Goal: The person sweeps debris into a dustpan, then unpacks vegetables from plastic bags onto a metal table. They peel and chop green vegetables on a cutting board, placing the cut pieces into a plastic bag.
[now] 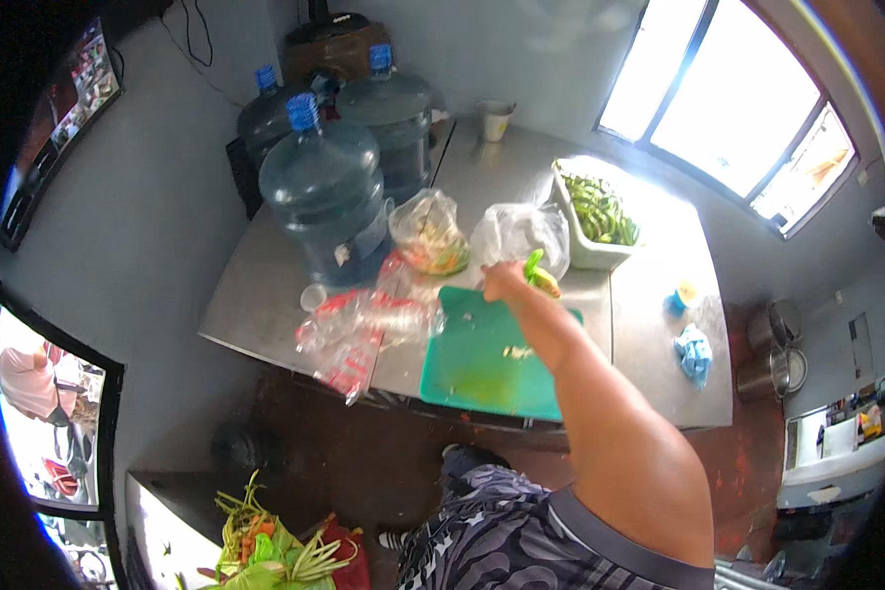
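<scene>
My right hand [504, 280] reaches over the far edge of a green cutting board [479, 346], beside a clear plastic bag [520, 234]. Its fingers are partly hidden, so I cannot tell whether they grip the bag or the board. Just right of the wrist lies a yellow-green vegetable piece [542, 276]. A few pale chopped bits [518, 352] and a wet patch are on the board. Left of the hand stands a clear bag of cut vegetables [434, 240]. My left hand is out of view.
Red-printed plastic bags [350, 332] and a white cup [313, 297] lie left on the metal table [265, 313]. Large water jugs [324, 199] stand behind. A tub of long green vegetables [597, 214] and a blue cloth [693, 355] are right. Vegetable scraps [273, 546] sit low left.
</scene>
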Action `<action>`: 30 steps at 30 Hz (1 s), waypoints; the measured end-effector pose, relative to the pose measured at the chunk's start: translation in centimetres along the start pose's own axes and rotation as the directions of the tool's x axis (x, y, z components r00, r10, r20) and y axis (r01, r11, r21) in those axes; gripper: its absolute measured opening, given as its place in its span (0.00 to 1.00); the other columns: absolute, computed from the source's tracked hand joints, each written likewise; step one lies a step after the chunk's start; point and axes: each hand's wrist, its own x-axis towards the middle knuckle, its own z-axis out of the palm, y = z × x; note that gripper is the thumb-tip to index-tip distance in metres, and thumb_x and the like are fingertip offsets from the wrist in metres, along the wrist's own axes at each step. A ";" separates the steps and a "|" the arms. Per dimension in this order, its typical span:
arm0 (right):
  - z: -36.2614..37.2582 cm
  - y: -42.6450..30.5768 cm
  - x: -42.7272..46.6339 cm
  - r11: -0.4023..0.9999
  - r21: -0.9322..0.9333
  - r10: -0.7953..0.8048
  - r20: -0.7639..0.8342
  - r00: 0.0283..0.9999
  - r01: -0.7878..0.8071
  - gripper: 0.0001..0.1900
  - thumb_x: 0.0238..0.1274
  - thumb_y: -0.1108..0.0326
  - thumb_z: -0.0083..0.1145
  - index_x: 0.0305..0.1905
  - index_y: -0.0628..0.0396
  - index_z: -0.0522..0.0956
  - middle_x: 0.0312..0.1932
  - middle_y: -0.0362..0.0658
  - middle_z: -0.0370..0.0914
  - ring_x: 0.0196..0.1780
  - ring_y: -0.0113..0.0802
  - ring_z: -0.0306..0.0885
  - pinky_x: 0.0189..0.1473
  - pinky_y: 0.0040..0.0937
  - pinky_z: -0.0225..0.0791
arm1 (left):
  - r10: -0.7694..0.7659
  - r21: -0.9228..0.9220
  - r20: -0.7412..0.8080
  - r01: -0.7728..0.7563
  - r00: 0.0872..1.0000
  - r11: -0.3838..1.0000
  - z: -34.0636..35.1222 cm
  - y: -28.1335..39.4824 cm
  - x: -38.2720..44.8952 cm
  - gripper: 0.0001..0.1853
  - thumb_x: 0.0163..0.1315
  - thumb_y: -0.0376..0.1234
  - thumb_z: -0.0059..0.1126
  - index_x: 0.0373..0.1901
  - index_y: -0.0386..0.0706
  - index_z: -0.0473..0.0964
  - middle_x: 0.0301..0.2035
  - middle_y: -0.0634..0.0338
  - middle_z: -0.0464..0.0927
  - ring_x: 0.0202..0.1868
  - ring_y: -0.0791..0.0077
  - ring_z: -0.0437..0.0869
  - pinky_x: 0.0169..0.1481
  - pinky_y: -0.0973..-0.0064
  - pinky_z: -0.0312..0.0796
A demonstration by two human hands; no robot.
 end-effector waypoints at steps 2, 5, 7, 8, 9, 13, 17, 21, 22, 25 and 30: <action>1.2 0.1 0.7 1.000 -0.009 0.022 -0.033 0.999 -0.022 0.36 0.60 0.52 0.63 0.75 0.35 0.71 0.71 0.49 0.76 0.74 0.57 0.71 0.71 0.78 0.55 | 0.029 0.020 -0.032 -0.028 0.999 0.999 1.2 -2.3 -0.6 0.28 0.73 0.45 0.54 0.69 0.42 0.71 0.54 0.49 0.83 0.54 0.55 0.87 0.65 0.52 0.78; 2.6 1.1 1.3 0.999 -0.019 0.024 -0.083 0.996 -0.026 0.26 0.67 0.55 0.60 0.70 0.33 0.77 0.70 0.49 0.76 0.75 0.56 0.69 0.72 0.78 0.52 | 0.071 0.048 -0.053 -0.068 0.996 0.997 2.7 -4.1 -1.8 0.27 0.72 0.45 0.54 0.68 0.41 0.71 0.54 0.49 0.83 0.53 0.54 0.87 0.65 0.51 0.79; 3.4 2.0 1.9 0.993 -0.122 -0.009 -0.130 0.991 -0.007 0.23 0.69 0.57 0.58 0.67 0.33 0.79 0.70 0.48 0.76 0.74 0.55 0.69 0.72 0.77 0.53 | 0.095 0.057 -0.071 -0.091 0.993 0.994 3.4 -4.1 -3.0 0.27 0.72 0.45 0.53 0.67 0.40 0.72 0.54 0.48 0.83 0.53 0.53 0.87 0.64 0.51 0.79; 3.8 2.5 2.4 0.997 -0.068 0.020 -0.152 0.988 -0.031 0.21 0.70 0.56 0.57 0.66 0.34 0.80 0.69 0.48 0.77 0.74 0.54 0.70 0.72 0.76 0.54 | 0.111 0.065 -0.087 -0.105 0.990 0.992 3.5 -3.8 -3.8 0.27 0.72 0.45 0.53 0.67 0.40 0.72 0.54 0.48 0.83 0.53 0.53 0.87 0.64 0.51 0.79; 4.2 2.7 2.9 0.998 -0.041 0.033 -0.154 0.987 -0.040 0.21 0.71 0.54 0.56 0.65 0.36 0.81 0.68 0.49 0.77 0.74 0.54 0.71 0.71 0.74 0.56 | 0.126 0.081 -0.108 -0.118 0.986 0.990 3.7 -3.2 -5.1 0.27 0.72 0.45 0.53 0.67 0.39 0.73 0.54 0.48 0.83 0.53 0.53 0.87 0.64 0.51 0.79; 5.6 4.7 4.5 0.999 -0.014 0.045 -0.168 0.985 -0.048 0.28 0.67 0.42 0.56 0.65 0.43 0.82 0.65 0.49 0.82 0.69 0.52 0.78 0.66 0.64 0.69 | 0.230 0.141 -0.238 -0.200 0.944 0.969 3.5 1.3 -12.5 0.27 0.71 0.45 0.53 0.66 0.38 0.74 0.54 0.47 0.84 0.53 0.52 0.87 0.64 0.51 0.79; 5.1 6.5 5.1 0.992 0.107 -0.051 -0.162 0.985 0.069 0.38 0.67 0.37 0.58 0.74 0.48 0.71 0.68 0.56 0.77 0.70 0.54 0.76 0.68 0.54 0.70 | 0.234 0.098 -0.315 -0.214 0.920 0.972 2.2 3.4 -18.4 0.27 0.71 0.45 0.53 0.65 0.37 0.75 0.54 0.47 0.84 0.52 0.51 0.88 0.64 0.50 0.79; 3.1 -0.1 4.4 0.946 0.191 -0.185 -0.346 0.920 0.262 0.36 0.68 0.40 0.58 0.73 0.50 0.71 0.67 0.56 0.77 0.69 0.53 0.76 0.68 0.53 0.70 | 0.226 0.002 -0.356 -0.241 0.907 0.970 0.3 5.6 -21.9 0.27 0.70 0.45 0.53 0.63 0.36 0.76 0.54 0.46 0.84 0.52 0.50 0.88 0.63 0.50 0.79; 3.0 -3.2 3.5 0.923 0.207 -0.236 -0.365 0.901 0.325 0.35 0.68 0.41 0.58 0.73 0.50 0.71 0.67 0.55 0.77 0.69 0.53 0.77 0.68 0.53 0.70 | 0.202 -0.054 -0.336 -0.232 0.920 0.971 0.0 6.8 -22.9 0.27 0.70 0.45 0.53 0.63 0.36 0.76 0.54 0.46 0.84 0.52 0.49 0.88 0.63 0.50 0.80; 3.4 -13.3 -2.2 0.820 0.258 -0.399 -0.381 0.834 0.510 0.34 0.69 0.43 0.58 0.72 0.51 0.71 0.66 0.55 0.78 0.68 0.52 0.77 0.68 0.52 0.71 | 0.172 -0.103 -0.450 -0.242 0.876 0.965 -1.5 10.1 -27.9 0.36 0.59 0.51 0.54 0.63 0.36 0.77 0.55 0.44 0.84 0.54 0.46 0.87 0.65 0.48 0.77; 4.2 -31.4 -18.6 0.599 0.344 -0.643 -0.333 0.690 0.723 0.32 0.69 0.48 0.59 0.71 0.53 0.71 0.64 0.54 0.79 0.66 0.51 0.78 0.67 0.50 0.72 | 0.307 -0.084 -0.465 -0.387 0.830 0.918 -5.0 19.5 -39.2 0.31 0.62 0.42 0.59 0.65 0.37 0.76 0.55 0.47 0.85 0.54 0.51 0.88 0.65 0.52 0.78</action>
